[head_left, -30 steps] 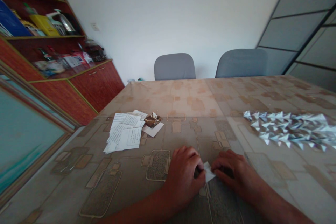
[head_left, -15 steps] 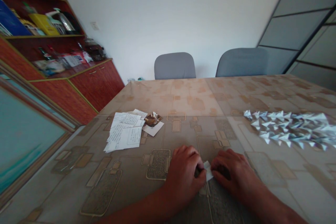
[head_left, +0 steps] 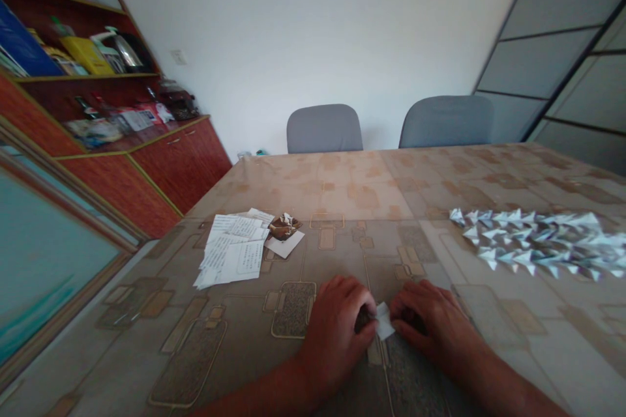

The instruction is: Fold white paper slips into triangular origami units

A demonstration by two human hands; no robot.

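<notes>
A small piece of white paper lies between my two hands, low over the patterned table. My left hand pinches its left edge between thumb and curled fingers. On the other side, my right hand has thumb and fingertips closed on the right edge. Printed paper slips are fanned in a pile to the left. Beside them rests a brown and white crumpled scrap on a blank white square. Rows of pointed folded paper pieces stand at the right.
The table has a patterned cover. Two grey chairs stand behind its far edge. At the left is a reddish wooden cabinet with bottles, a kettle and boxes on its shelves.
The view has shifted slightly. My hands have drawn a little apart, and more of the white paper shows between them. Both hands still pinch it.
</notes>
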